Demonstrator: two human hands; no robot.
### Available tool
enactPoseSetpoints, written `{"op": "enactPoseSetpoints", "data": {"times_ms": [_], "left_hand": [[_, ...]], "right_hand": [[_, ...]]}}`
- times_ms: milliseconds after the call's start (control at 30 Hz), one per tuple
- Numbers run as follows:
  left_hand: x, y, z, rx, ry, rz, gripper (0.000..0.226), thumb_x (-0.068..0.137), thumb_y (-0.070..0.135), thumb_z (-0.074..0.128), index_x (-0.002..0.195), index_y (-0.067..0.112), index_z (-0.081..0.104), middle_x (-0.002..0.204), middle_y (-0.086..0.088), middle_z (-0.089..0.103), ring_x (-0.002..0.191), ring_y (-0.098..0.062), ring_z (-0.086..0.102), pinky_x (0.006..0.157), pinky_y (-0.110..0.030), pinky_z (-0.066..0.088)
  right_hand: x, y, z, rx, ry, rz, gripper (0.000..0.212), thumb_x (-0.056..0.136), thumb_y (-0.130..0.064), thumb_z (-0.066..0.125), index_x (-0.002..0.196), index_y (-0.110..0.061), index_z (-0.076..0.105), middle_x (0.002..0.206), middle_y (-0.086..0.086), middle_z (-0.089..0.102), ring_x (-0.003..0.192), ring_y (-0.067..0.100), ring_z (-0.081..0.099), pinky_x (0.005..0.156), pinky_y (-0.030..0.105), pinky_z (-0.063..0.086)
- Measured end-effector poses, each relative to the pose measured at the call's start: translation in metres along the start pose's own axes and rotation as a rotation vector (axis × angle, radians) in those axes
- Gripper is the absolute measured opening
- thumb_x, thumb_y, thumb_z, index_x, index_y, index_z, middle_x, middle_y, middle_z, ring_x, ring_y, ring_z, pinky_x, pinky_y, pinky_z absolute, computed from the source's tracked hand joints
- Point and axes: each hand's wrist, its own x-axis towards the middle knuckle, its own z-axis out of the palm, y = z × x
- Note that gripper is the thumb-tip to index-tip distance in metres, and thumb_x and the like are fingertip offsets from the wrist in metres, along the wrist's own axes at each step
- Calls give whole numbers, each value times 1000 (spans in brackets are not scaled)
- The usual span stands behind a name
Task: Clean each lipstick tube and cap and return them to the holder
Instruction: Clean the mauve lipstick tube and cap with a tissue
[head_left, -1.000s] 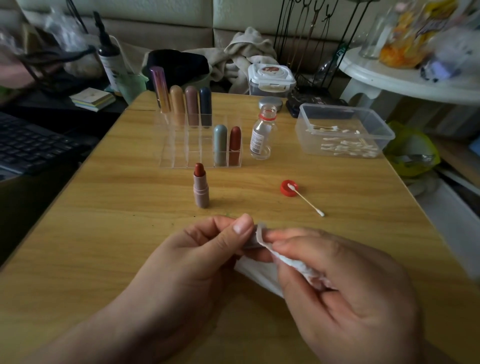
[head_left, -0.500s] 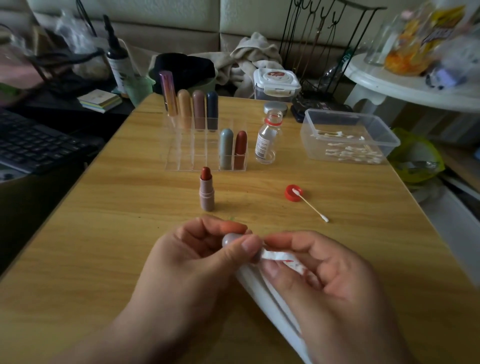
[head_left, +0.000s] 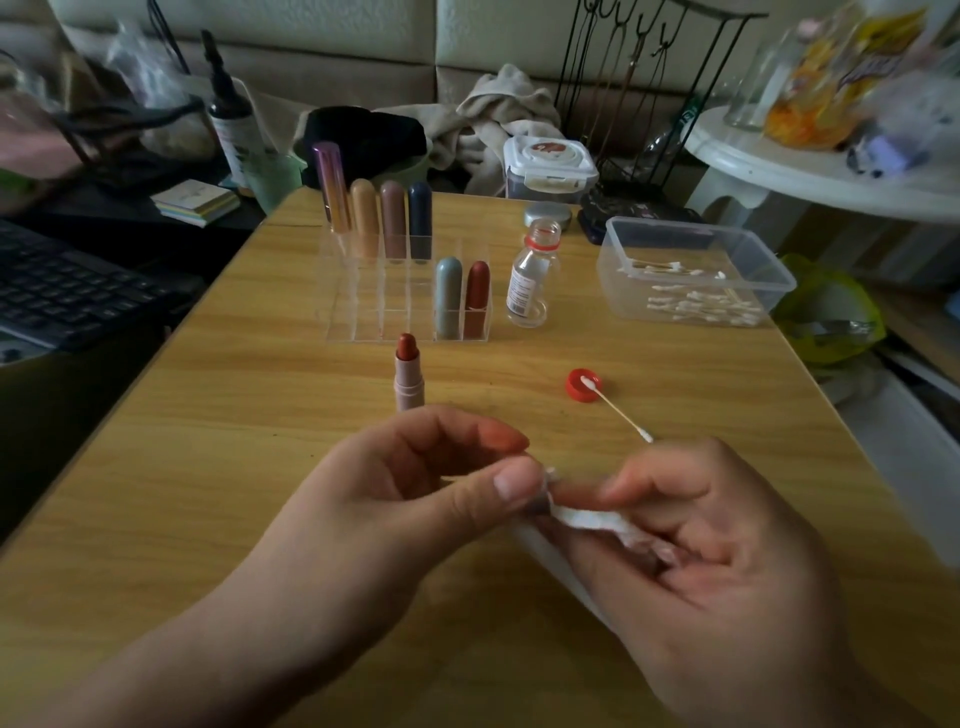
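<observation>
One lipstick tube (head_left: 409, 382) stands uncapped on the table (head_left: 208, 467), just in front of the clear holder (head_left: 358, 317). Its long axis is vertical, base down, and the red bullet points straight up. Its cap is not on the table. I judge it to be the thing held between the two hands, low in the middle of the view, but it is almost wholly covered, so its axis and the way its open end faces cannot be told.

The left hand (head_left: 415, 499) has its thumb and fingers (head_left: 511, 486) curled and pressed together in a pinch at the near edge of a white wipe (head_left: 587, 519). The right hand (head_left: 711, 551) has its fingers (head_left: 649, 488) curled round the wipe, folding it over whatever lies inside.

The step in hand looks like wiping the cap. The next move would call for freeing it from the wipe, turning its open end down over the bullet without smearing it, pressing it home and then setting the tube in an empty compartment.

Six capped lipsticks (head_left: 449, 296) already stand upright in the holder, four in the back row and two in front. To the right are a small open bottle (head_left: 532, 275), its red lid (head_left: 574, 387) with a cotton swab (head_left: 621, 413) resting on it, and a clear box (head_left: 769, 280) of swabs.
</observation>
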Motion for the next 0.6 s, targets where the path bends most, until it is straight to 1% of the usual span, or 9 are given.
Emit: {"op": "enactPoseSetpoints", "data": {"times_ms": [67,133,233,267,333,400,500,567,600], "left_hand": [[-5,6,-1,261,112,53,48,66,67,66,89,26,71,75,2,69,68,-11,64,63,-20,53],[-6,10,-2,356,112,-44,63,68,81,52,86,22,68,63,3,54,56,-9,51,54,-26,44],[-5,17,0,136,-104,-417,75,68,89,50,67,15,64,58,-3,47,51,-17,38,49,-30,27],[-5,17,2,38,-130,-469,73,72,86,54,64,14,60,56,-6,41,48,-19,32,48,-32,21],[-6,16,4,-125,-151,-489,63,81,74,57,61,14,53,56,-7,29,45,-17,23,45,-27,14],[-9,16,6,-255,-173,-451,55,86,64,61,60,16,57,59,-4,27,43,-14,21,41,-19,17],[-9,11,9,-333,-153,-352,40,81,52,60,68,15,63,62,-2,30,44,-11,23,38,-17,21],[-8,5,11,-317,-88,-289,39,80,50,61,77,11,59,61,-2,31,44,-11,24,38,-17,22],[-8,2,12,-281,-65,-247,38,81,50,62,76,13,57,60,-1,31,44,-11,25,39,-18,22]], "right_hand": [[1,3,-4,-71,-4,-95,33,75,-5,82,90,-25,61,81,-3,77,63,26,74,49,42,55],[2,2,-6,-186,-17,-211,35,73,-1,83,93,-22,63,87,-7,76,64,14,73,53,31,56],[2,3,-7,-334,-18,-318,36,71,-7,86,94,-25,64,82,-4,72,58,13,68,54,28,50],[2,4,-6,-353,-26,-341,36,71,-8,86,94,-25,64,81,-1,70,57,13,67,54,27,49],[1,5,-6,-375,-33,-354,36,71,-8,86,95,-26,65,80,0,70,56,12,66,54,26,49],[-2,5,-3,-322,-23,-282,40,73,-6,85,95,-30,62,81,-6,73,57,12,68,53,29,51],[-6,-3,9,-96,15,17,39,77,-1,81,90,-29,57,85,-12,77,63,11,72,53,27,55],[-5,-12,15,67,28,281,33,70,-14,82,84,-30,57,79,-5,78,58,11,70,56,23,53],[-3,-15,15,133,12,394,33,64,-20,82,81,-31,57,74,1,77,55,17,68,55,24,52]]}}
